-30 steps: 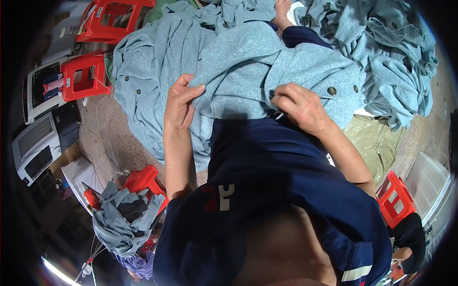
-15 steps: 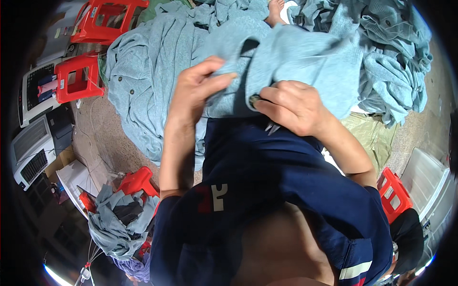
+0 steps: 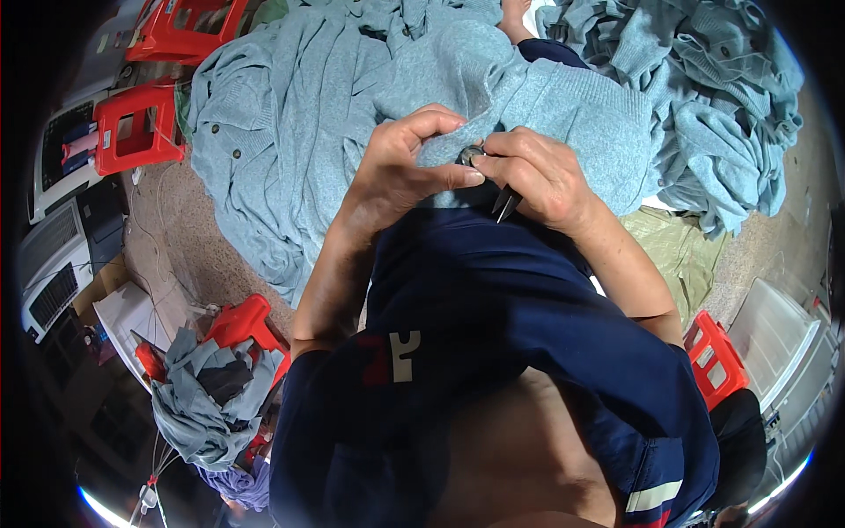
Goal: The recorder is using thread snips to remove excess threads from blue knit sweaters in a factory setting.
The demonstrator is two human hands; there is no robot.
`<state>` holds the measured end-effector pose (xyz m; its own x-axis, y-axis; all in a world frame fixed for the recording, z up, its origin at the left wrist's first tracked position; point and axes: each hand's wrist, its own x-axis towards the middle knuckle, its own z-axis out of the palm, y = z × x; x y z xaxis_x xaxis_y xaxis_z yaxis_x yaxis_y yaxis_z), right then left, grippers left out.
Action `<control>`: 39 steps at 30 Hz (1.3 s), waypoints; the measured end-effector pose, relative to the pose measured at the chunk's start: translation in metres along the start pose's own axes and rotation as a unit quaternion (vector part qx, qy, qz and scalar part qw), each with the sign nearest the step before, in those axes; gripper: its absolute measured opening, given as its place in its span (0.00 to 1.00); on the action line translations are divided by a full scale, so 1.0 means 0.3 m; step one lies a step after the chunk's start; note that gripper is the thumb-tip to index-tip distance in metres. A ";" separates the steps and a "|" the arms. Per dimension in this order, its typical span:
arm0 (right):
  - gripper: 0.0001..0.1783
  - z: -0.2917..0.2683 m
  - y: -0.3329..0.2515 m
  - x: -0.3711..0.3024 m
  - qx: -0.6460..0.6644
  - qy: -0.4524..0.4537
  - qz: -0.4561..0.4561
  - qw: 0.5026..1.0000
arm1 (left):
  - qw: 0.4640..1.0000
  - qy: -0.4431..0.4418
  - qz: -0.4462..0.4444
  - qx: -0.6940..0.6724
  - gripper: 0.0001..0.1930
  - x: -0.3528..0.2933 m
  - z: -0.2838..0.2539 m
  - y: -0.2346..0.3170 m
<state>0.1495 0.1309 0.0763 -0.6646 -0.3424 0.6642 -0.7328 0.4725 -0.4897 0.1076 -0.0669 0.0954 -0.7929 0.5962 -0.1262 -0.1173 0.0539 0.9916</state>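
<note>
A light blue-grey knit cardigan lies across my lap, with a ribbed band along part of it. My left hand is closed on a fold of this knit, thumb below and fingers above. Close beside it, my right hand pinches a dark round button at the cardigan's edge. From under the right hand's curled fingers stick out the dark pointed blades of small snips; their grip is hidden in that hand.
More blue-grey knitwear spreads at the left, and a heap of it lies at the right. Red stools stand along the left. A garment pile sits at the lower left. An olive sheet lies right of my lap.
My left hand has moved right and taken hold of the cardigan beside the button. My right hand has shifted slightly up, and the raised cloth has settled lower.
</note>
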 end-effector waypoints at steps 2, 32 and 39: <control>0.08 0.013 0.002 -0.014 0.017 -0.005 0.018 1.000 | 0.996 0.030 0.046 0.065 0.20 -0.005 0.005 -0.009; 0.11 0.081 0.019 -0.063 0.199 0.140 0.332 0.911 | 0.823 0.080 0.228 0.514 0.13 0.028 0.070 -0.055; 0.10 0.055 0.041 -0.066 0.128 0.103 0.218 0.962 | 0.860 0.047 0.243 0.446 0.09 0.045 0.041 -0.054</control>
<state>0.1515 0.1301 0.0478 -0.8929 0.0232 0.4497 -0.4211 0.3106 -0.8521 0.1062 -0.0499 0.0780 -0.6677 0.6575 0.3492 0.7146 0.4346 0.5481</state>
